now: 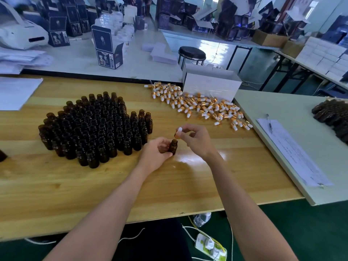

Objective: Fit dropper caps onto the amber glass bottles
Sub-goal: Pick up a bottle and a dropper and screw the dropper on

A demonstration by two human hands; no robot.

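Note:
My left hand point(155, 155) grips one amber glass bottle point(173, 146) upright, just above the wooden table point(131, 185). My right hand point(195, 138) pinches a dropper cap point(178, 132) with a white bulb and gold collar, held tilted just above the bottle's open mouth. A dense cluster of uncapped amber bottles point(94, 127) stands to the left. A loose pile of dropper caps point(199, 105) lies at the back right of the table.
A white cardboard box point(211, 85) stands behind the cap pile. A pale side table point(293, 110) on the right holds a paper form point(293, 153), a pen point(269, 123) and more amber bottles point(333, 117). Papers point(17, 93) lie at the far left.

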